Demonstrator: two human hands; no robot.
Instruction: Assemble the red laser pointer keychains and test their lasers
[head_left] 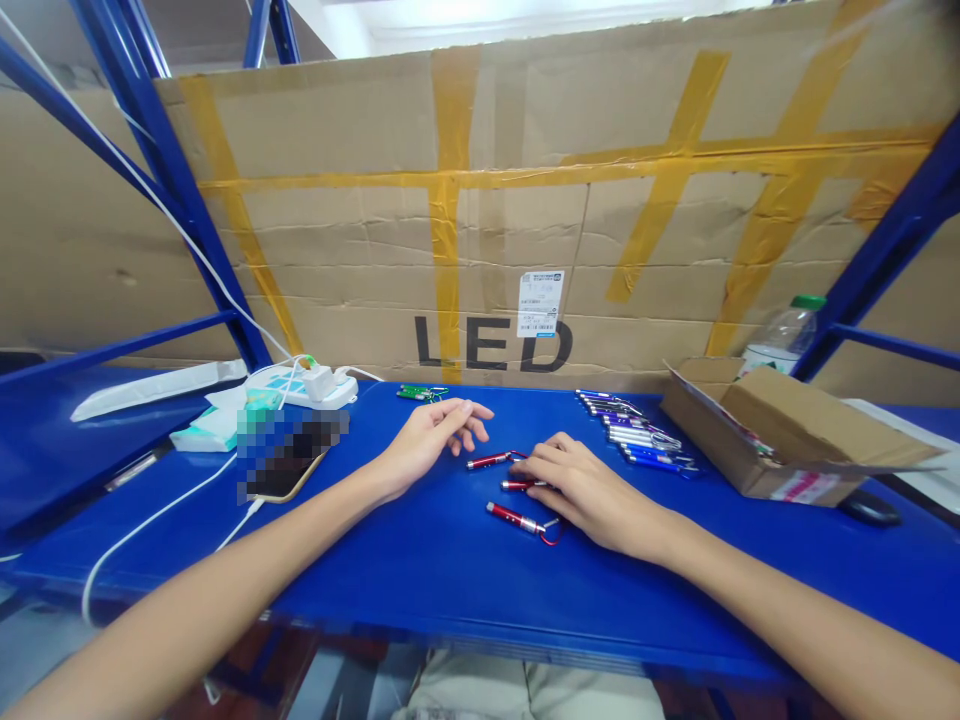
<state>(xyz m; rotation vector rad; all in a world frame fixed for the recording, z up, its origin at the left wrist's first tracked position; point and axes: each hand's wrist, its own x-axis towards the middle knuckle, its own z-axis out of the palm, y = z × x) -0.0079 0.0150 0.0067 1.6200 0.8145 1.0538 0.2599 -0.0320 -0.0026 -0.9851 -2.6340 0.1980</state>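
Note:
My right hand (pixel 581 490) rests low over the table, its fingers and thumb around the clip end of a small red keychain flashlight (pixel 516 485). That end is partly hidden under the fingers. A second red flashlight (pixel 489 461) lies just beyond it, its clip close to my fingertips. Nearer to me lies a third red flashlight (pixel 514 517) with a red carabiner clip. My left hand (pixel 439 435) hovers left of them, fingers loosely curled and apart, with nothing in it. Behind it lie green flashlights (pixel 421 392).
A row of purple, silver and blue flashlights (pixel 634 435) lies at right, beside an open cardboard box (pixel 750 470). A plastic bottle (pixel 787 335) stands behind the box. At left are a charging phone (pixel 296 465), a power strip (pixel 330 390) and cables. A large cardboard sheet (pixel 337 250) backs the blue table.

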